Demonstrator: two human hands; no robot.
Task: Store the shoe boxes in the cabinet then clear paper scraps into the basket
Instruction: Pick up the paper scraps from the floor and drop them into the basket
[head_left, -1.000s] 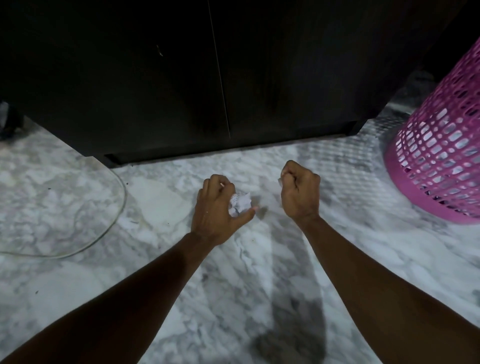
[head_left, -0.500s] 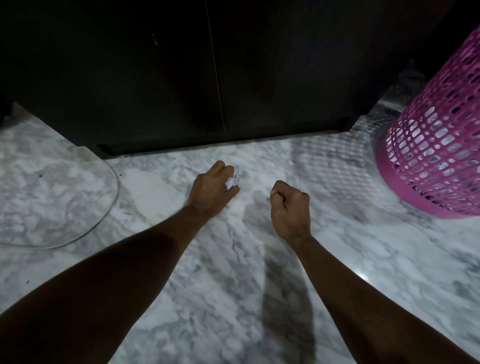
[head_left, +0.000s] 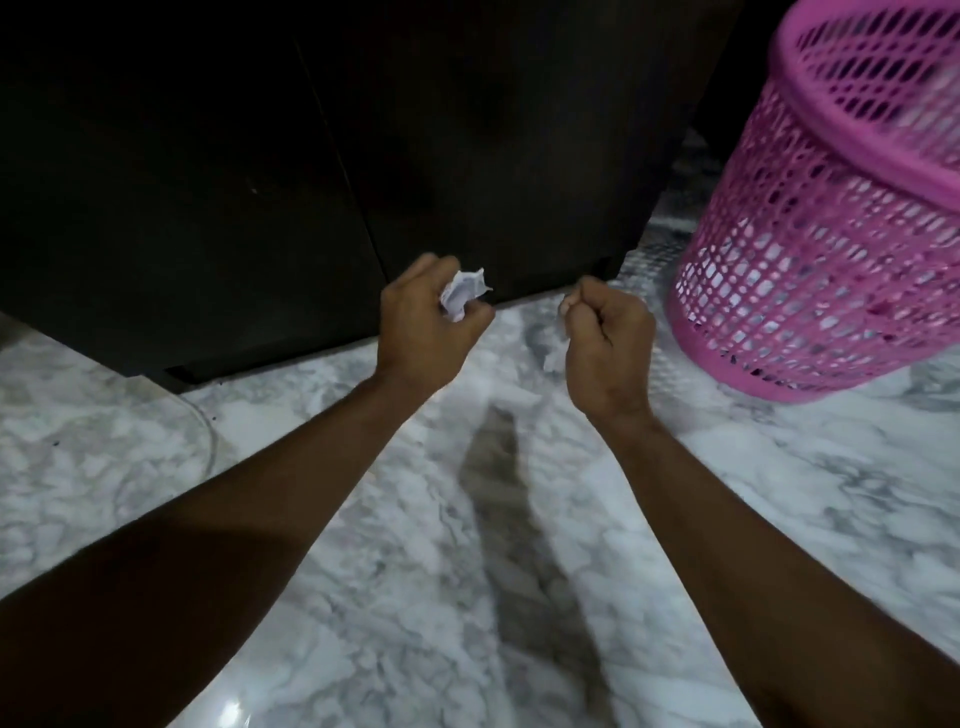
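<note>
Both arms reach forward; the left hand (head_left: 426, 322) curls around something white, the right hand (head_left: 608, 343) is fisted.

Two bare forearms, no sleeves; left hand (head_left: 423, 325) and right hand (head_left: 608, 348) wear no rings.

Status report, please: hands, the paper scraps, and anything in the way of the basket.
Left hand grip shut on crumpled paper scrap. Right hand fisted, contents unclear. Pink basket upright at right, path clear.

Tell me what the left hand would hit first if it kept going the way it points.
Probably the dark cabinet: the left hand, holding a crumpled paper scrap, points at its lower doors; depth is unclear.
</note>
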